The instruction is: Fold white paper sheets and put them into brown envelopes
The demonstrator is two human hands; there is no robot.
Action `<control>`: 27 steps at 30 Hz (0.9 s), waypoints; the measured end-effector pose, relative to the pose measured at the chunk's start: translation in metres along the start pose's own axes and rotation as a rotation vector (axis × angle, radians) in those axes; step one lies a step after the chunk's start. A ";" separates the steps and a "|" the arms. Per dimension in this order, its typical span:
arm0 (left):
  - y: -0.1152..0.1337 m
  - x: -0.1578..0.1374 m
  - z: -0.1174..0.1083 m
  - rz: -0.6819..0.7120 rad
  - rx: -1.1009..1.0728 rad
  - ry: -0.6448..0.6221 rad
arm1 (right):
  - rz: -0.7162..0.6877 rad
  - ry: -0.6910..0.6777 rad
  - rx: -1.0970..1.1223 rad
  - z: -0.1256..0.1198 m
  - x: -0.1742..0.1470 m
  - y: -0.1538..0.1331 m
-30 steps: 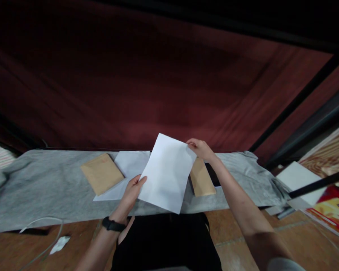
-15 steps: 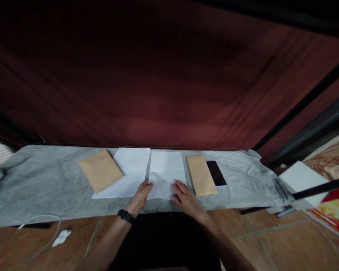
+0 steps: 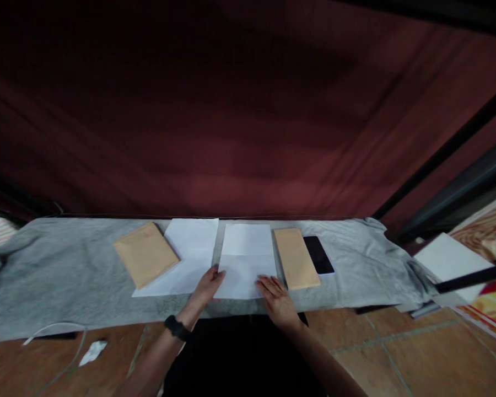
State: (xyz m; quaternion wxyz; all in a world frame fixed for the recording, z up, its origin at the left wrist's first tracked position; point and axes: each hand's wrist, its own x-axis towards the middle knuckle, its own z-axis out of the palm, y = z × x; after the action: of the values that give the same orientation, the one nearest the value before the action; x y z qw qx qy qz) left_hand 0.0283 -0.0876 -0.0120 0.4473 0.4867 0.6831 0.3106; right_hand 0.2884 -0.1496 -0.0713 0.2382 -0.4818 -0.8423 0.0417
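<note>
A white sheet of paper point(image 3: 248, 248) with a crosswise crease lies flat in the middle of the grey cloth. My left hand point(image 3: 210, 284) pinches its left edge near the front corner, thumb on top. The fingers of my right hand point(image 3: 275, 295) are stretched out flat on the front right part of the same sheet. Left of it lies a stack or sheet of white paper point(image 3: 196, 242), partly covered by a wide brown envelope point(image 3: 146, 253). On the right rests a narrow brown envelope point(image 3: 296, 259) beside a dark-screened phone point(image 3: 318, 255).
The grey cloth point(image 3: 74, 270) covers a long, narrow surface in front of a dark red fabric wall point(image 3: 231, 138). A white cable point(image 3: 82, 336) hangs at the front left, near a crumpled white scrap point(image 3: 93, 353) on the tiled floor. A white board point(image 3: 448, 256) stands at right.
The creased sheet has shifted a little toward me, and the gap to the paper on its left is wider. My right hand now lies flatter on the sheet.
</note>
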 end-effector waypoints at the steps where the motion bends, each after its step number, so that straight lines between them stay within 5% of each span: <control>1: 0.001 -0.004 -0.002 0.022 0.110 0.046 | -0.004 -0.003 0.004 0.001 -0.002 0.000; 5: 0.009 -0.015 0.010 0.378 0.730 0.241 | -0.002 -0.003 0.031 0.003 -0.005 0.001; 9: 0.015 0.002 0.061 0.815 0.798 0.047 | 0.001 0.015 0.039 0.005 -0.005 0.002; 15: 0.018 0.058 0.116 0.782 0.900 -0.077 | -0.012 -0.006 0.030 0.003 -0.005 0.002; 22: 0.025 0.113 0.081 0.704 0.799 0.004 | -0.001 -0.026 0.042 -0.002 -0.003 -0.003; 27: 0.006 0.074 0.056 0.726 0.699 -0.011 | 0.014 -0.014 0.053 -0.002 -0.002 -0.003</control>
State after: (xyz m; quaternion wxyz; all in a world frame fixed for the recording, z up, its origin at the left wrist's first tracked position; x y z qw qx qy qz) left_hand 0.0730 -0.0163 -0.0524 0.1241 0.8153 0.5304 0.1964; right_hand 0.2878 -0.1537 -0.0695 0.2446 -0.4808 -0.8391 0.0692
